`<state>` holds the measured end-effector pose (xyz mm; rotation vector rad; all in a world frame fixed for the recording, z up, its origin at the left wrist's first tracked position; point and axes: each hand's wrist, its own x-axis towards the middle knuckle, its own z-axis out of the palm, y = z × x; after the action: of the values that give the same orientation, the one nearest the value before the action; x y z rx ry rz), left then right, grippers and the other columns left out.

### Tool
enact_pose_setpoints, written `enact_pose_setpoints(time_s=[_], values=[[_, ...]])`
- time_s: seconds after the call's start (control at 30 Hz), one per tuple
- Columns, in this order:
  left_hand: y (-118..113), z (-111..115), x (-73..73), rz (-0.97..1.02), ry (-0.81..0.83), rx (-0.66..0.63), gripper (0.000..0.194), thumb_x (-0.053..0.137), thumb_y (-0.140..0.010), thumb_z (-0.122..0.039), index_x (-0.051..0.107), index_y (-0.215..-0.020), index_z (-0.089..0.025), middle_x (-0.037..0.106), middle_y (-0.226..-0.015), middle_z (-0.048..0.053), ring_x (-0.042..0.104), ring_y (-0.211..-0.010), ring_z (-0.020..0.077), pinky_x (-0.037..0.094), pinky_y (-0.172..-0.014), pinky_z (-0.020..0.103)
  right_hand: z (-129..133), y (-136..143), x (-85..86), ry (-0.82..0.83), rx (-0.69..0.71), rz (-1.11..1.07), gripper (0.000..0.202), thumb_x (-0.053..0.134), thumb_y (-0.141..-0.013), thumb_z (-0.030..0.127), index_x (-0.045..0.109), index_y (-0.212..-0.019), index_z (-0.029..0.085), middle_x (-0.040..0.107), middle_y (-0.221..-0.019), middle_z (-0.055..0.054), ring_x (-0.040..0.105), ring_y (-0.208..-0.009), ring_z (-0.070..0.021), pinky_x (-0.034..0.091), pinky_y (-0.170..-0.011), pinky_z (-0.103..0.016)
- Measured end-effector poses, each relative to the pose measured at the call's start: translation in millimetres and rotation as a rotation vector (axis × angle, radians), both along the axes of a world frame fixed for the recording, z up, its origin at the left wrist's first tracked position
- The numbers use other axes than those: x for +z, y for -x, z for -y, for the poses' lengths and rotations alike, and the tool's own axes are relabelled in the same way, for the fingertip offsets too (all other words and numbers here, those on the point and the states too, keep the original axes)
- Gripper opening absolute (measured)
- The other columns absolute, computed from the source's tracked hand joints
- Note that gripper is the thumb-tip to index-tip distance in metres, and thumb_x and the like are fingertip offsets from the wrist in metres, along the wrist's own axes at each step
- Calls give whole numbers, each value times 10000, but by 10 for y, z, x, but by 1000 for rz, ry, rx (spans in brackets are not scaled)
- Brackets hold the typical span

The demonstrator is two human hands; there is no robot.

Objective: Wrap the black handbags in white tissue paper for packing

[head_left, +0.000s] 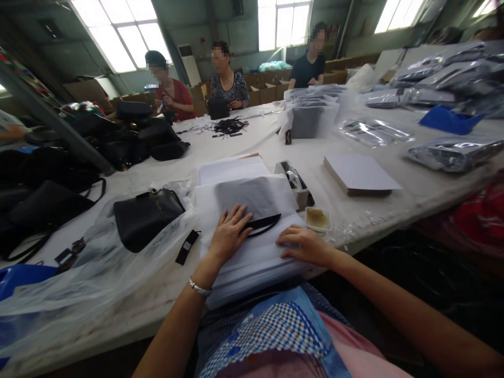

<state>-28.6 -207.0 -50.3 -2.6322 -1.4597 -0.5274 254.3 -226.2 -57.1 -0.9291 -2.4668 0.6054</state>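
Observation:
A sheet of thin white paper [208, 205] lies over a flat dark piece [248, 195], which shows grey through it at the table's front edge. A black strap or edge [265, 224] sticks out uncovered on the near side. My left hand [232, 231] rests on the covered piece, fingers spread and flat. My right hand [303, 245] lies on the near right part of the paper with its fingers stretched out. More white sheets [255, 273] are stacked beneath. Left of them, a black handbag [147, 218] and a black tag [186, 247] lie on the table.
A tape dispenser [293, 184] and a small plastic tub [318, 219] stand right of the paper. Beyond are a stack of white boards [360, 173], bagged dark items [311, 118] and a blue scoop-like piece [451, 121]. Black bags [129, 134] pile up left. Several people work across the table.

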Motion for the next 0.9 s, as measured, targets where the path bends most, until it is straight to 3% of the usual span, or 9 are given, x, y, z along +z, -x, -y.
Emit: enact_pose_setpoints(time_s=[0.2,0.47,0.63,0.77,0.9], values=[[7,5,-5,30,18,1,437,481,-982,-386,517,-1395,-249,396,-1550,58,301,-1461,263,256,-1190,514,-41,67,-53,33,49,94,117,684,-878,312,740,-931,224,707,-942,-36,602,-934,-188,484,-837,-283],[15,-7,39,94,93,4,425,484,-981,-392,531,-1378,-244,411,-1543,60,301,-1461,251,232,-1197,504,6,104,75,33,49,96,113,593,-930,274,683,-906,210,689,-941,-41,603,-928,-185,461,-843,-291],[69,-109,307,171,274,-1,462,351,-1013,-466,554,-1356,-232,473,-1502,57,340,-1443,229,283,-1180,468,-48,192,416,15,-77,25,115,565,-947,299,648,-970,223,713,-1004,-35,641,-958,-186,447,-898,-304],[166,-202,606,155,485,-76,559,268,-998,-565,690,-1179,-248,492,-1487,52,339,-1443,236,314,-1170,418,-191,305,669,-91,-189,68,131,539,-957,322,633,-980,232,722,-950,-17,661,-911,-188,450,-831,-283],[257,-221,723,95,532,-159,415,603,-857,-576,710,-1056,-228,452,-1514,72,338,-1441,279,330,-1167,413,-395,374,734,-176,-282,165,165,521,-970,355,627,-991,230,732,-924,-25,683,-867,-209,446,-763,-287]])
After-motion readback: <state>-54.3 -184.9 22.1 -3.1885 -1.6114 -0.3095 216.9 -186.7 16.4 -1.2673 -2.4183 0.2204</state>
